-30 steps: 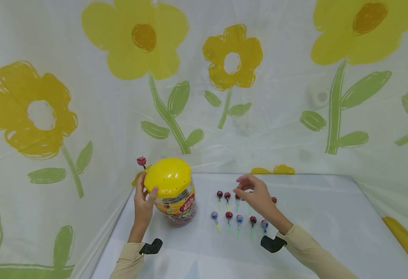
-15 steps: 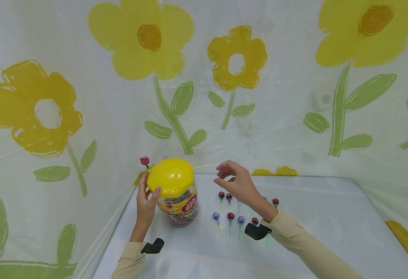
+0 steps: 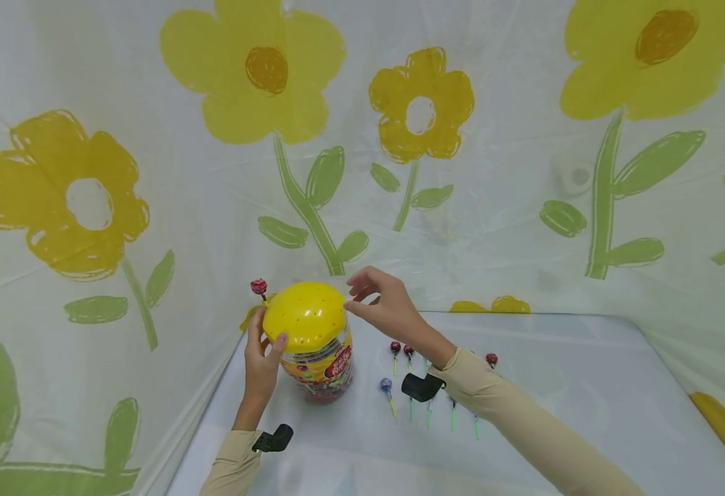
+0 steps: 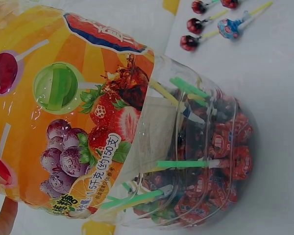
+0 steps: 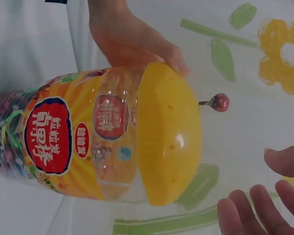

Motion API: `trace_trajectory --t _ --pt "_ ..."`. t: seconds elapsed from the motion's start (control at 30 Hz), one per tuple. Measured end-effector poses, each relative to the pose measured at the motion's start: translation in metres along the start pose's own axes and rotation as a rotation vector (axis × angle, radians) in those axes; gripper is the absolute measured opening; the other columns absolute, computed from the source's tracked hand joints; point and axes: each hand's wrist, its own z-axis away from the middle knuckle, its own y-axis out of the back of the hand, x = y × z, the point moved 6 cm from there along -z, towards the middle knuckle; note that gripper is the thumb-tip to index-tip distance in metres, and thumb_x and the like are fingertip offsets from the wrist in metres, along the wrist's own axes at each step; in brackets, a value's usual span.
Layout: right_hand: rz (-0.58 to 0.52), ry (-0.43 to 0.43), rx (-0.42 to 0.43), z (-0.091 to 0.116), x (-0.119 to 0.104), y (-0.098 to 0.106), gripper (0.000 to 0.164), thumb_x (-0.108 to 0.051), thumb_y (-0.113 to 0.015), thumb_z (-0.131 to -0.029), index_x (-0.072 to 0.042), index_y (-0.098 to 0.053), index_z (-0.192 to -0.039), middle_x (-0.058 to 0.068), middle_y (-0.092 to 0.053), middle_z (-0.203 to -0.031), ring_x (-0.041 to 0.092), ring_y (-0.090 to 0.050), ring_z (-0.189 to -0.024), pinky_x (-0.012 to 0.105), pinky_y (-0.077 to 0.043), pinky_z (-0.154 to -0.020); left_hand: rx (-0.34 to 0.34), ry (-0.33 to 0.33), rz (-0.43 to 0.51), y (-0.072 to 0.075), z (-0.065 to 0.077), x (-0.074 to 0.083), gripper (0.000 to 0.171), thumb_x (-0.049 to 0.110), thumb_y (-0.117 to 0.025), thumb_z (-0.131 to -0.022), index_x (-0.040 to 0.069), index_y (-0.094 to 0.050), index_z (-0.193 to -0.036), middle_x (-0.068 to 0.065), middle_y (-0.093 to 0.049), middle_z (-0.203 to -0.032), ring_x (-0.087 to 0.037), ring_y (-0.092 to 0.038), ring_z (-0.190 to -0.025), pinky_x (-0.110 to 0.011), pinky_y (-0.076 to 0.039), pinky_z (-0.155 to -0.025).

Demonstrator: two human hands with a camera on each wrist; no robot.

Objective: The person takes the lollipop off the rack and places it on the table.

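A clear jar of lollipops (image 3: 325,375) with a printed orange label stands at the left of the table, its domed yellow lid (image 3: 305,317) on top. My left hand (image 3: 259,368) grips the left side of the lid, thumb at its front edge and fingers partly hidden behind. One red-wrapped lollipop (image 3: 259,286) sticks up just above those fingers; the lower end of its stick is hidden. My right hand (image 3: 381,303) is by the lid's right edge, fingers loosely bent with nothing between them. In the right wrist view its fingers (image 5: 259,210) show a gap from the lid.
Several lollipops (image 3: 387,393) with red or blue wrappers lie in two rows on the white table (image 3: 554,413), right of the jar and partly under my right forearm. A white curtain (image 3: 498,241) with printed flowers hangs behind and at the left.
My right hand has moved left and upward from over the lollipop rows to the lid's right edge. The left hand keeps its grip on the lid, and the jar stands where it was.
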Motion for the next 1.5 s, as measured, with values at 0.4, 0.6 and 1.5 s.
trace_trajectory --t 0.4,0.6,1.5 --pt "0.032 0.057 -0.064 -0.034 -0.017 -0.036 0.031 -0.018 -0.067 -0.076 -0.01 -0.056 -0.104 0.003 -0.06 -0.094 0.014 -0.057 -0.082 0.02 -0.049 -0.066 -0.011 0.021 -0.008 0.0 -0.001 -0.004 0.06 0.017 -0.051 -0.085 0.008 -0.024 -0.137 0.0 -0.033 -0.136 -0.019 -0.032 -0.117 -0.049 -0.03 -0.093" --pt "0.043 0.072 -0.096 -0.053 -0.025 -0.06 0.03 -0.016 -0.068 -0.076 -0.011 -0.055 -0.102 0.004 -0.06 -0.093 0.014 -0.057 -0.082 0.019 -0.048 -0.069 0.004 0.047 -0.026 0.002 0.0 -0.005 0.059 0.019 -0.051 -0.086 0.009 -0.023 -0.137 0.0 -0.032 -0.136 -0.019 -0.032 -0.118 -0.048 -0.03 -0.095" --pt "0.051 0.08 -0.103 -0.079 -0.022 -0.141 0.03 -0.005 -0.061 -0.08 -0.006 -0.045 -0.105 0.0 -0.06 -0.081 0.003 -0.053 -0.067 0.009 -0.044 -0.061 -0.011 0.022 -0.006 0.001 -0.003 -0.025 0.061 0.019 -0.054 -0.086 0.029 -0.023 -0.138 0.01 -0.028 -0.139 -0.013 -0.03 -0.123 -0.047 -0.029 -0.097"
